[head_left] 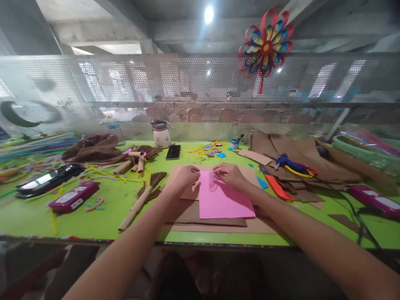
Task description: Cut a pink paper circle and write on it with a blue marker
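Note:
A pink paper sheet [223, 202] lies on brown cardboard sheets [187, 212] at the middle of a green table [109, 212]. My left hand [184, 177] rests at the sheet's far left corner with its fingers curled in a pinch. My right hand [229, 174] is at the far edge of the sheet, fingers also pinched. Between the two hands sits a small clear or pale object [213, 181] on the pink paper; I cannot make out what it is.
Left of the sheets lie a rolled brown paper broom [142, 198], paper rolls [131, 164], a purple box [73, 197] and a black tool [46, 180]. A phone [173, 152] and white jar [161, 133] stand behind. Right: orange cutter [278, 187], scissors [293, 164], brown paper pile [312, 158].

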Demonstrator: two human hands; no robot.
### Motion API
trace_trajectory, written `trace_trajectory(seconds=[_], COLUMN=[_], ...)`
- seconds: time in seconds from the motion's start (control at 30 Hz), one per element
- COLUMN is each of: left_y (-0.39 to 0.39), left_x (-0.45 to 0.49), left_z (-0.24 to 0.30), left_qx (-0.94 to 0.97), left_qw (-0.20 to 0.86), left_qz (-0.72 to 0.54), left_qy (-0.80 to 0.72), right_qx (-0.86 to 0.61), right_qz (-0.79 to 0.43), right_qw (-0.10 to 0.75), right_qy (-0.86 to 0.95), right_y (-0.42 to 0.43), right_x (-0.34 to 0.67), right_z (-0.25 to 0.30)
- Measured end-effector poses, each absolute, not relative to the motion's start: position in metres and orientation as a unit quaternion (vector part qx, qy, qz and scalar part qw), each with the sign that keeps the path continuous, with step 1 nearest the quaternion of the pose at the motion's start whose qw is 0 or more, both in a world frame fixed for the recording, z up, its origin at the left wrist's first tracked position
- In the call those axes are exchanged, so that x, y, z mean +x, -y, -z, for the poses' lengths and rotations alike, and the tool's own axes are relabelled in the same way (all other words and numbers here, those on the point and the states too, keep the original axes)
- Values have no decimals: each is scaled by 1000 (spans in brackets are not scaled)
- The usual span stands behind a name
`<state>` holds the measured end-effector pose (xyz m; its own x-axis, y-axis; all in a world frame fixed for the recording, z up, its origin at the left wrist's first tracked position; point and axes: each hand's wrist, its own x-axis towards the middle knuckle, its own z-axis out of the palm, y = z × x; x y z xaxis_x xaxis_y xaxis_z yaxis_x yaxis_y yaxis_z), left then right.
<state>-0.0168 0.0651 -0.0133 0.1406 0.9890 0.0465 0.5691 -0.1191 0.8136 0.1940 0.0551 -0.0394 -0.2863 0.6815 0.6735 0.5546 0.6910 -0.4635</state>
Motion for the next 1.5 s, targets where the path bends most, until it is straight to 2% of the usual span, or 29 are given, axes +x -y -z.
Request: trace_trajectory(seconds=[0.23, 0.5, 0.93, 1.17, 1.37, 1.5], left_y=[-70, -63, -67, -67, -67, -68], left_x=[-11, -15, -22, -20, -21, -24], left_z=[13, 37, 31, 28, 28, 30], left_qx=[801, 852, 838, 855, 840, 799], left_qw=[227, 142, 183, 187, 200, 219], left_qz=[-177, -185, -202, -205, -218, -253], left_qy=[-525, -468, -473, -437, -455, -499], right_qx=[-401, -451, -518, -494, -376, -390], right_qz=[-95, -141, -248, -176, -165, -144], right_qw=[472, 450, 427, 434, 370, 338], right_qy=[779, 758, 698, 733, 834, 844], right_y=[-58, -59, -51, -40, -25, -21], right_x=[196, 204, 206, 192, 164, 166], right_z=[56, 66, 57, 43, 42, 46])
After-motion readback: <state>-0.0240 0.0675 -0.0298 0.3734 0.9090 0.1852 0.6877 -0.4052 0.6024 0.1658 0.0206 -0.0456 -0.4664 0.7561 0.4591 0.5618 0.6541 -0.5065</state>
